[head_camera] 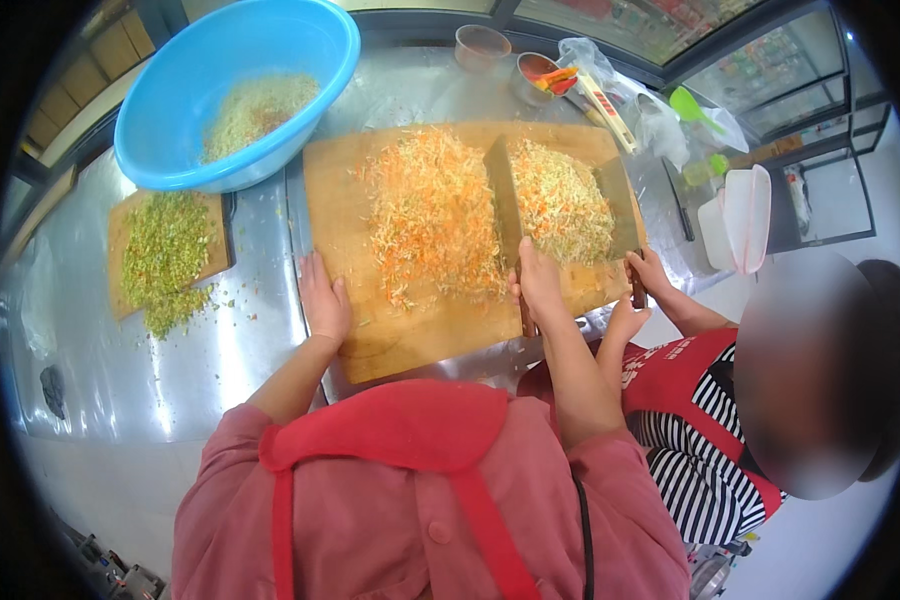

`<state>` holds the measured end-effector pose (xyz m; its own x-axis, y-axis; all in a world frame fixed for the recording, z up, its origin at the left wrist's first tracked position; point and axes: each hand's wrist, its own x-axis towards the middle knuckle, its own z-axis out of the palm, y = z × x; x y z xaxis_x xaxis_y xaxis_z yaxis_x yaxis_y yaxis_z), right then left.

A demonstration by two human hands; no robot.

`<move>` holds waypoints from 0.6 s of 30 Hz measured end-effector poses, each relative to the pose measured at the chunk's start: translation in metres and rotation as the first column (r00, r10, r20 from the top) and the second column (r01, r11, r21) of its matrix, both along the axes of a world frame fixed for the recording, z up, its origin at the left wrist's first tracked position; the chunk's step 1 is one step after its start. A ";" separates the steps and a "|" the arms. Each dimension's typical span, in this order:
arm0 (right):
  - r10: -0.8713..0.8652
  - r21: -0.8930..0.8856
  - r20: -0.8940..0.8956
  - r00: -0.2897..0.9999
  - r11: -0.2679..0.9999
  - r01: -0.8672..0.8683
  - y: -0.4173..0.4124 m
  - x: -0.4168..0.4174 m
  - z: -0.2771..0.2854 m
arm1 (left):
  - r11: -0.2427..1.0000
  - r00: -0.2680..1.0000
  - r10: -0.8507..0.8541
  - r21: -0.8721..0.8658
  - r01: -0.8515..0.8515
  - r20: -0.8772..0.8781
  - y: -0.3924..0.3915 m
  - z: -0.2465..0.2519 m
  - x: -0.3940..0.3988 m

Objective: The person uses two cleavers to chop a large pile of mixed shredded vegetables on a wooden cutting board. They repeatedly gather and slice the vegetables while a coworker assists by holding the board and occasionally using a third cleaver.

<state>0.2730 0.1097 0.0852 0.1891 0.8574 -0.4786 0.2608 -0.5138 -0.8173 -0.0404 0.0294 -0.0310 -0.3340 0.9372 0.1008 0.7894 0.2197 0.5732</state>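
Note:
My right hand (538, 279) grips the wooden handle of a cleaver (504, 187), whose broad blade stands on the large wooden cutting board (420, 337). The blade lies between two heaps of finely cut vegetables: an orange and pale heap (435, 210) on its left and a paler heap (562, 199) on its right. My left hand (324, 300) rests flat at the board's left edge, fingers spread, holding no tool. On the right, a co-worker's hand (645, 274) holds a second cleaver (616, 191) by its handle, its blade at the right side of the paler heap.
A blue basin (232, 176) with chopped food stands back left. A smaller board (221, 232) bears chopped greens (161, 259), partly spilled on the metal table (247, 360). Behind are a clear tub (482, 49) and a bowl of pepper pieces (559, 79). A knife (676, 199) and white containers (746, 217) lie right.

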 end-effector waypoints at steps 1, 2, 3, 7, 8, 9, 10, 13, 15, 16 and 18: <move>-0.026 0.014 -0.036 0.999 1.000 0.027 -0.001 -0.002 0.006 | 1.000 1.000 0.012 -0.012 -0.012 0.000 -0.004 -0.002 0.002; -0.029 0.084 -0.040 0.999 0.996 0.032 -0.001 -0.004 0.015 | 1.000 1.000 0.012 -0.006 -0.012 -0.001 -0.004 -0.005 0.003; -0.043 0.158 -0.045 0.998 0.986 0.050 -0.002 -0.007 0.027 | 1.000 1.000 0.000 0.005 0.000 -0.004 0.000 -0.005 0.001; 0.072 0.106 0.148 0.986 0.990 -0.089 0.002 0.010 -0.027 | 1.000 1.000 -0.019 -0.002 0.019 0.013 0.001 0.004 0.004; 0.105 0.003 0.163 0.981 0.994 -0.107 0.004 0.011 -0.038 | 1.000 1.000 -0.017 -0.003 0.017 0.006 0.000 0.002 0.005; 0.166 0.158 0.220 0.961 0.966 -0.203 0.005 0.008 -0.033 | 1.000 1.000 -0.003 -0.009 0.003 -0.003 -0.002 -0.001 0.005; 0.213 0.303 0.284 0.935 0.905 -0.298 0.004 0.006 -0.027 | 1.000 1.000 0.010 -0.015 -0.010 -0.012 -0.003 -0.004 0.003; 0.038 0.160 -0.021 0.999 0.986 -0.035 -0.007 -0.012 0.020 | 0.999 1.000 -0.017 0.037 0.017 -0.006 -0.003 -0.011 0.000; -0.010 0.243 -0.126 0.992 0.969 0.041 -0.008 -0.016 0.035 | 1.000 1.000 -0.012 0.016 0.012 0.011 -0.001 -0.006 0.002; -0.006 0.264 -0.141 0.990 0.964 0.043 -0.007 -0.016 0.031 | 1.000 1.000 -0.011 0.013 0.011 0.018 0.002 -0.003 0.003; 0.134 0.140 0.013 0.991 0.981 -0.134 -0.001 -0.004 -0.006 | 1.000 1.000 -0.006 0.005 0.006 0.020 0.004 -0.005 0.003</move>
